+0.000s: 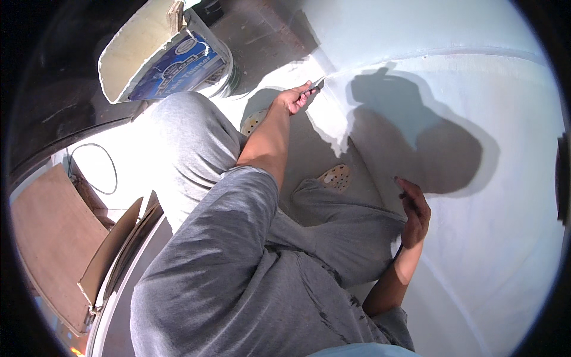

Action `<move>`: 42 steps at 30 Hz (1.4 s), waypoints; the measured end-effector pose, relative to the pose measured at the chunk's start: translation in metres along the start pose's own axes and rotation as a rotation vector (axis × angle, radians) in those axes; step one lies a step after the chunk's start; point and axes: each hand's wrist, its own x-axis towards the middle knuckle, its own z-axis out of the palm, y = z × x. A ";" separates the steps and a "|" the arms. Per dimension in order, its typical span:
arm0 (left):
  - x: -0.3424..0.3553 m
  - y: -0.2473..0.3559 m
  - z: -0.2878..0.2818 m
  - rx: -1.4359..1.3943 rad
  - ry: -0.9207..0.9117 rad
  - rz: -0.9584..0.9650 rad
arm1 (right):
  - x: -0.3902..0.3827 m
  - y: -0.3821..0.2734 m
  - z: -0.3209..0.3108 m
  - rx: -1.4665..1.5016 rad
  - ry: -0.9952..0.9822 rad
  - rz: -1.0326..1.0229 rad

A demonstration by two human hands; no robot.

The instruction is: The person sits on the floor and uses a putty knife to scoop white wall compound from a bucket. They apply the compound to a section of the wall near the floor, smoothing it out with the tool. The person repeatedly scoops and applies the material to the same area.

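My left arm stretches away from me, its hand [295, 98] closed round the handle of what looks like a putty knife [319, 87]. The tool's thin tip points at the seam where the pale wall [499, 125] meets the lower surface, but whether it touches cannot be told. My right hand [414, 208] is raised in front of the wall, lower and to the right. Its fingers stretch upward, slightly bent, and partly in shadow; no held thing can be made out.
A cut-open plastic bucket [172, 65] with a blue label stands beyond my left knee, with a wooden stick in it. Brown boards [56, 238] lean at the left, near a loop of thin cable [113, 172]. My perforated clogs [336, 177] rest on the floor.
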 end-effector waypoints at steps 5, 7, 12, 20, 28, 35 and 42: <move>0.020 -0.003 -0.011 0.038 0.052 0.007 | 0.001 0.003 -0.003 -0.017 -0.010 -0.021; 0.022 -0.005 -0.010 0.032 0.092 0.005 | 0.000 0.004 -0.004 -0.009 -0.011 -0.029; 0.017 -0.004 -0.004 0.041 0.061 0.013 | 0.000 0.004 -0.006 -0.012 -0.026 -0.056; -0.032 0.021 0.045 0.171 -0.046 0.012 | -0.012 -0.013 -0.004 0.022 0.043 -0.047; -0.105 0.030 0.105 0.186 -0.174 0.100 | -0.020 -0.015 -0.011 0.100 0.021 -0.160; -0.167 0.044 0.166 0.166 -0.298 0.173 | -0.032 0.000 -0.020 0.234 0.020 -0.295; -0.260 0.052 0.237 0.140 -0.363 0.359 | -0.043 0.020 -0.030 0.342 0.024 -0.373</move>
